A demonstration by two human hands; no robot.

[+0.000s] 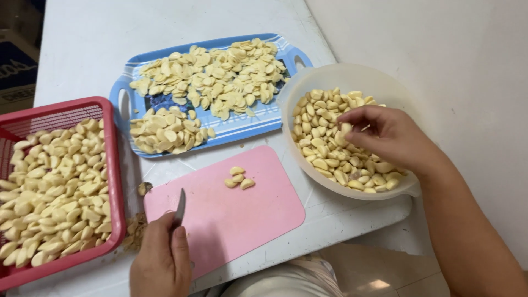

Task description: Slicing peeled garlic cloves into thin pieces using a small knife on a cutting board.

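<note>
Lying: three cloves [238,178]; one knife [180,207]

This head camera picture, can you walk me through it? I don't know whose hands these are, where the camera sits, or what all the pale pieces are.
There is no machine here: a person wears a camera on the head, looking down at their own two bare hands over a white table.

The left hand holds a small knife above a pink cutting board, where a few peeled garlic cloves lie. The right hand reaches into a pale plastic bowl of whole peeled cloves and pinches one.

Behind the board, a blue tray carries sliced garlic in two heaps. At the left, a red basket is full of more peeled cloves. Small brownish trimmings lie between basket and board.
</note>
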